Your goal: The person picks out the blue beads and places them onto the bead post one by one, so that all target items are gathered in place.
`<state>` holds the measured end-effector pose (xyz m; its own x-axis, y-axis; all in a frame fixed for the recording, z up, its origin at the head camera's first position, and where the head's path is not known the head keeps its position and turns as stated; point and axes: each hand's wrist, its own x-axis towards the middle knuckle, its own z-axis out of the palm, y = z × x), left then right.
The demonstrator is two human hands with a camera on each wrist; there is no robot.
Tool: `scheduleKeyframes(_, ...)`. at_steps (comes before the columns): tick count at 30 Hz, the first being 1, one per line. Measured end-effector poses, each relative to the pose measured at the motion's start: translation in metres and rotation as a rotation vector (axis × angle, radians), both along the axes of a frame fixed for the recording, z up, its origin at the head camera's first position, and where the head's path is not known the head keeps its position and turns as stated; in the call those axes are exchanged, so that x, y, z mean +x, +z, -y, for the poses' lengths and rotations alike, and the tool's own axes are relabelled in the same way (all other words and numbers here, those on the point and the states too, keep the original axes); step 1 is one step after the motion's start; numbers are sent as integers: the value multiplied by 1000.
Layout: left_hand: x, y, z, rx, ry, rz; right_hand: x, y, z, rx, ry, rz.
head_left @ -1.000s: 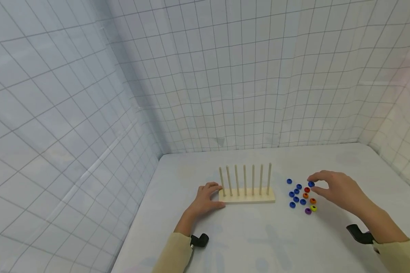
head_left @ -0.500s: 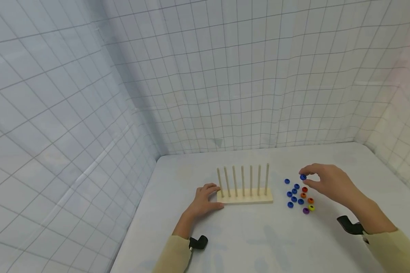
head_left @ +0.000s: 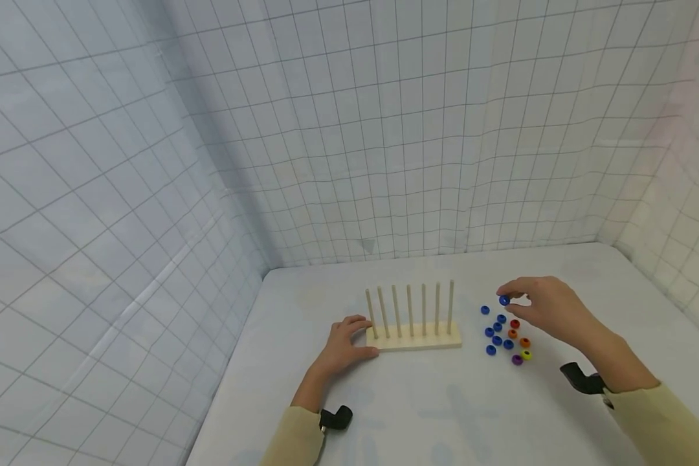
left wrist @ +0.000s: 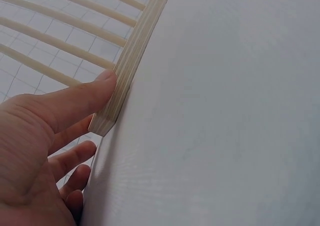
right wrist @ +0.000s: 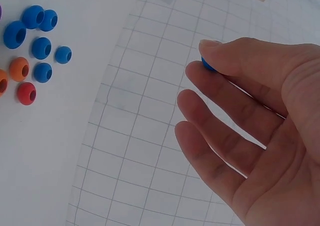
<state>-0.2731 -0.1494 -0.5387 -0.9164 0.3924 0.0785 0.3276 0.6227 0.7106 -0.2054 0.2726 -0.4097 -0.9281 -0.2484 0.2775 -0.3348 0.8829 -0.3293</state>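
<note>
In the head view, the left hand [head_left: 345, 343] grips the left end of a wooden peg rack [head_left: 415, 345], thumb at the front and fingers at the back; the rack rests on a white table [head_left: 396, 395], its pale, flat base carrying seven slim, plain pegs [head_left: 410, 310] in one row; well apart from the left hand, the right hand [head_left: 550, 307] pinches a blue bead [head_left: 504, 300] between thumb and fingertips, to the right of the rack and near the loose beads; these lie in a loose cluster on the table, seven blue, one red bead [head_left: 515, 323], two orange, one yellow bead [head_left: 527, 355] and one purple bead [head_left: 517, 360], each small and rounded; pale grey marks [head_left: 460, 414] on the tabletop are too faint to make out; a white sheet [head_left: 349, 149] with dark grid lines hangs behind and at both sides.

In the left wrist view, the thumb presses the front edge of the base, which shows layered stripes along the wood; the forefinger passes behind its end, while the other fingers curl loosely beside it.

In the right wrist view, the thumb and forefinger clamp the blue bead, mostly hidden behind the thumb; the remaining fingers are spread; the loose beads lie well apart from this hand, several showing dark central holes.
</note>
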Motion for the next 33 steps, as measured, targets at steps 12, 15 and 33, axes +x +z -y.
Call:
scheduleKeyframes(12,0,0,-2,8,19,-24,-7,9,13,-12,14,-32)
scheduleKeyframes(15,1,-1,-2,7,17,-40,-8,11,16,-18,24,-47)
scheduleKeyframes(33,4,-4,-5,-11,34,-89,-15,23,39,-79,88,-115)
